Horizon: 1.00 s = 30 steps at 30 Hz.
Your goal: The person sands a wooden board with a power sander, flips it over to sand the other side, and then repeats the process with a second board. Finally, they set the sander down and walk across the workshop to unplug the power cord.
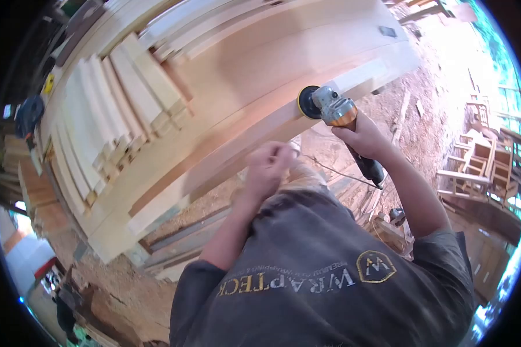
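Note:
My right hand (pixel 362 136) is wrapped round the body of an angle grinder (pixel 340 111) with a silver head and a dark rear end. Its round sanding disc (pixel 309 102), yellow at the rim, is turned toward the edge of a long pale board (pixel 231 141) on the workbench. A cord runs from the grinder's back end. Just in front of my shirt, my left hand (pixel 267 168) is closed with curled fingers, slightly blurred, near the board's close edge. I cannot tell what, if anything, is inside it.
Pale wooden strips (pixel 101 110) lie in rows across the left of the workbench (pixel 243 58). Wooden chair or stool frames (pixel 483 159) stand on the ground at right. Below the bench are more timber lengths (pixel 185 237) and sawdust. A blue power tool (pixel 29 115) sits at far left.

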{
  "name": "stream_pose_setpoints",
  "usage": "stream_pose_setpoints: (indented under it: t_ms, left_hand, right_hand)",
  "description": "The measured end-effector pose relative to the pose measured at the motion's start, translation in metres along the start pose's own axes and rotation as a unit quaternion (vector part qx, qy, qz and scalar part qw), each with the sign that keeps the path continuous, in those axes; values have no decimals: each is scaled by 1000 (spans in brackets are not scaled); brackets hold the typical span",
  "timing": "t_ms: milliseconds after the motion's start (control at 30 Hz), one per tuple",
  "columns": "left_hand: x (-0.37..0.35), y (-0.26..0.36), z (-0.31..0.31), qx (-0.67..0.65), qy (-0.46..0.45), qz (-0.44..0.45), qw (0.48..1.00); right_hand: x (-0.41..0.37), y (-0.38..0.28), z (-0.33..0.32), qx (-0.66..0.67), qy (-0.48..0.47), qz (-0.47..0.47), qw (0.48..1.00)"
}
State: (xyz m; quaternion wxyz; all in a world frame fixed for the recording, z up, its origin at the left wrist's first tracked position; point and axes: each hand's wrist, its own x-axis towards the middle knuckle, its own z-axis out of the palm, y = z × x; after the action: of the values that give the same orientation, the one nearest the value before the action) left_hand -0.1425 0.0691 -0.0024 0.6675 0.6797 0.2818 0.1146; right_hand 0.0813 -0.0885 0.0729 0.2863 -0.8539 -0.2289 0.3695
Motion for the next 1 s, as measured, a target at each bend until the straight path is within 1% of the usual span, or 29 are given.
stream_pose_setpoints:
  t_ms: [33, 100, 133, 167, 200, 233, 300, 333, 367, 400, 433, 467, 500, 533, 567, 600, 633, 700, 733, 767, 800, 833, 867, 900, 967, 1000]
  left_hand:
    - [-3, 2, 5, -44, -84, -51, 994]
    - [-10, 12, 10, -69, -175, -72, 979]
    - [-17, 9, 7, -73, -170, -73, 980]
    - [-27, 6, 7, -110, -158, -112, 975]
    - [-33, 4, 6, -145, -146, -146, 968]
    - [-41, 5, 3, -150, -143, -148, 967]
    - [-58, 6, -13, -235, 3, -238, 942]
    - [-67, -12, -23, -246, -3, -251, 936]
    - [-74, -26, -32, -247, 1, -253, 935]
    - [-85, -36, -40, -279, 44, -245, 927]
    - [-90, -27, -45, -311, 86, -234, 917]
    - [-98, -13, -48, -348, 131, -181, 911]
    - [-101, -16, -51, -347, 133, -183, 910]
    - [-108, -22, -60, -362, 169, -166, 901]
    - [-114, -27, -69, -377, 205, -148, 891]
    - [-119, -27, -78, -373, 208, -150, 892]
    - [-125, -25, -87, -357, 196, -145, 902]
    - [-129, -31, -99, -339, 183, -140, 912]
    - [-128, -42, -102, -331, 182, -128, 917]
    - [-126, -50, -100, -323, 182, -115, 922]
    - [-118, -44, -95, -244, 191, -118, 943]
    - [-108, -37, -84, -244, 193, -118, 943]
    - [-96, -30, -68, -237, 168, -128, 948]
    - [-82, -24, -51, -228, 143, -137, 953]
    - [-53, -16, -11, -270, 114, -128, 947]
    - [-41, -6, 2, -261, 78, -136, 952]
  right_hand:
    - [-1, -3, 18, -1, -13, -6, 1000]
    - [-6, -16, 53, 16, -52, -98, 994]
    - [-15, -45, 67, -24, -64, -85, 994]
    - [-16, -44, 84, -43, -58, -91, 993]
    - [-17, -46, 97, -80, -81, -55, 992]
    - [-28, -78, 105, -129, -103, -48, 985]
    - [-34, -94, 132, -173, -120, -48, 976]
    - [-37, -102, 142, -172, -126, -46, 976]
    - [-38, -113, 148, -163, -165, -41, 972]
    - [-39, -120, 157, -152, -203, -35, 967]
    - [-40, -125, 168, -152, -206, -35, 966]
    - [-41, -130, 180, -157, -217, -82, 960]
    - [-41, -135, 191, -162, -226, -129, 952]
    - [-40, -141, 201, -159, -231, -127, 951]
    - [-37, -149, 208, -151, -273, -140, 940]
    - [-34, -153, 211, -142, -314, -154, 926]
    - [-28, -152, 211, -139, -316, -155, 926]
    - [-17, -147, 207, -84, -388, -190, 898]
    - [-16, -144, 196, 23, -447, -147, 882]
    - [-14, -133, 191, 24, -447, -147, 882]
    - [-12, -117, 190, 64, -438, -145, 885]
    - [-11, -106, 182, 102, -429, -143, 886]
    - [-13, -96, 168, 123, -396, -97, 905]
    - [-12, -78, 155, 122, -398, -100, 904]
    - [-6, -34, 131, 205, -334, -37, 919]
    - [-5, -26, 113, 206, -337, -42, 918]
